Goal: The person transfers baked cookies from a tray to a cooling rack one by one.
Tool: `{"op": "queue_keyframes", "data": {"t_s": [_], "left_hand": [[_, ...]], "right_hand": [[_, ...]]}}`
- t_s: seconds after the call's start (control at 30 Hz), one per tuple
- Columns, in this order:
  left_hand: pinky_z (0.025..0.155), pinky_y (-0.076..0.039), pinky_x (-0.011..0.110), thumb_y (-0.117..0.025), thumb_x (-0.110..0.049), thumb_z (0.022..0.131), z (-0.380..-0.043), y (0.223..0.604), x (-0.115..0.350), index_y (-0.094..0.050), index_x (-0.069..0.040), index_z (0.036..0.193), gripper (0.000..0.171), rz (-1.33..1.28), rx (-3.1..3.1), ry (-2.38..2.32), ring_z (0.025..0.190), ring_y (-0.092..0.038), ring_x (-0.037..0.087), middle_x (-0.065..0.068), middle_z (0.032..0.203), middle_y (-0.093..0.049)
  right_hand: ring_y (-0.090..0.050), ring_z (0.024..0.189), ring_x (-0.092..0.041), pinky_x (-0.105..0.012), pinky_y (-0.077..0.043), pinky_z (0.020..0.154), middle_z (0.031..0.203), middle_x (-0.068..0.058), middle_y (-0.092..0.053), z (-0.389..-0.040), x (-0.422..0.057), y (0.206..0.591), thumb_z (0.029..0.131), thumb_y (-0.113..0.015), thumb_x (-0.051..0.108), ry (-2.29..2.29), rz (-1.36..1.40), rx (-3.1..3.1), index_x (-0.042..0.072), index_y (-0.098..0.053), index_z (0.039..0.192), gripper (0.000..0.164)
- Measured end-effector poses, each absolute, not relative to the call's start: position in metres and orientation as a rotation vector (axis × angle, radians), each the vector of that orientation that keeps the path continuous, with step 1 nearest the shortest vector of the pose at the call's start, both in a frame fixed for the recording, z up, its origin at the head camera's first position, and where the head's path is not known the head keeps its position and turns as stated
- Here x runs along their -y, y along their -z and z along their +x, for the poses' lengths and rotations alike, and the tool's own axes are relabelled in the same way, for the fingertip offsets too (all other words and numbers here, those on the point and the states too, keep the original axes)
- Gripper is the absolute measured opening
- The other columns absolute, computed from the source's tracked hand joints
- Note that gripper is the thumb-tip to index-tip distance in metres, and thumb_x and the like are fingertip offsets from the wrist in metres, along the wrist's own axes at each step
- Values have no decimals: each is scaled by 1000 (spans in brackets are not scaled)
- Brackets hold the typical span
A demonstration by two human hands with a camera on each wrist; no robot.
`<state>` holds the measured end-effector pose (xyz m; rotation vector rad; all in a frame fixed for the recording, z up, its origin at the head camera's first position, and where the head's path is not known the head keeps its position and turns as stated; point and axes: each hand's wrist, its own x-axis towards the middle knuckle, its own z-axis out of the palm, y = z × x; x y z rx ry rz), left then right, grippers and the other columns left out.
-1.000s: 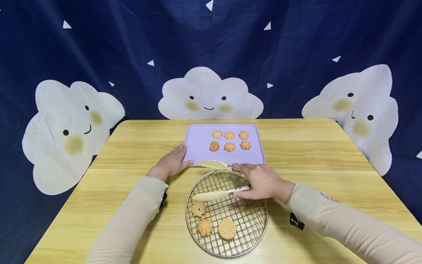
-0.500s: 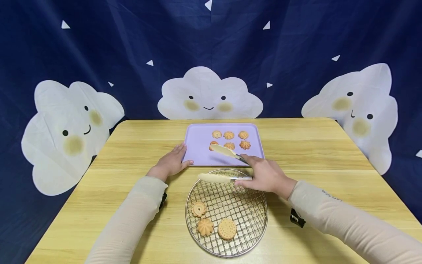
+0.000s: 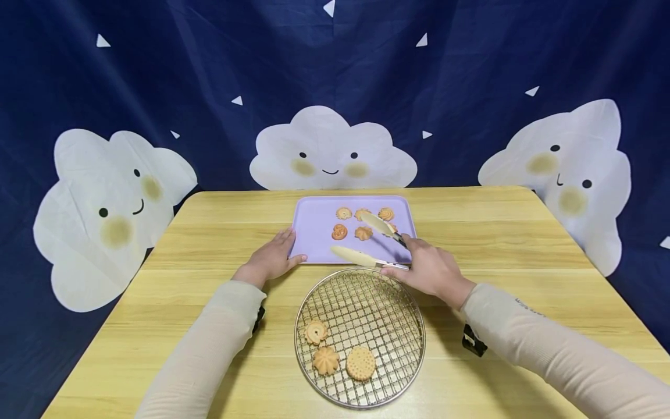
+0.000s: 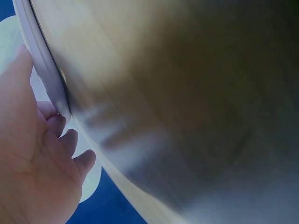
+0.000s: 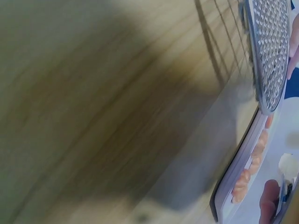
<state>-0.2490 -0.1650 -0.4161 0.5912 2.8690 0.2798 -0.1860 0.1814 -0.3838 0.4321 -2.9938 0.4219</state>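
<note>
My right hand (image 3: 431,267) holds a pair of tongs (image 3: 356,256) with pale flat tips and metal arms. The tongs are spread apart, with nothing between their tips. Their far tip passes over the right-hand cookies on the lilac tray (image 3: 314,224), largely covering the one at front right. The near tip lies over the tray's front edge. Several cookies, among them a pretzel-shaped one (image 3: 339,231) and a ridged one (image 3: 363,233), lie in two rows on the tray. My left hand (image 3: 269,258) rests at the tray's front left corner, thumb on the front rim, fingers along the left side.
A round wire rack (image 3: 387,343) stands just in front of the tray. On it lie a ring-shaped cookie (image 3: 316,332), a ridged cookie (image 3: 325,361) and a round dotted cookie (image 3: 360,364). The wooden table (image 3: 481,233) ends at a dark blue cloud-patterned curtain (image 3: 335,70).
My right hand has carried the spread tongs away from over the rack, forward and to the right, onto the tray's right side. The left hand, tray and cookies have stayed in place.
</note>
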Motion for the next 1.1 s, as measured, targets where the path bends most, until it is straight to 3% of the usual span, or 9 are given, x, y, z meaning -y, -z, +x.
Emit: {"op": "queue_keyframes", "data": {"t_s": [0.1,0.3,0.6,1.1], "left_hand": [[114,-15,48,-41,-51,98,-249,416,165,-15,5,149,80,591,-2866,-283,142,-11,37,19,156,-9],[115,-14,47,-41,-52,98,-249,415,164,-13,4,150,81,588,-2867,-275,142,-10,36,18,156,-8],[115,-14,47,-41,-52,98,-248,416,165,-14,4,150,80,586,-2868,-277,142,-10,37,19,156,-8],[114,-15,47,-41,-51,98,-248,416,165,-15,5,149,81,603,-2881,-276,142,-12,37,20,156,-10]], "right_hand": [[-64,90,-39,-30,-42,41,130,-27,-53,-189,-185,384,76,-53,78,-397,380,3013,-1,-38,144,105],[-59,73,-28,-31,-43,44,123,-25,-56,-195,-191,384,75,-45,83,-369,302,3054,-3,-34,145,112],[-61,78,-32,-42,-47,50,118,-26,-57,-199,-200,382,81,-48,76,-317,193,3089,-7,-35,142,104],[-54,63,-28,-38,-42,44,104,-24,-58,-202,-210,379,87,-54,63,-239,115,3151,-8,-41,138,88]]}}
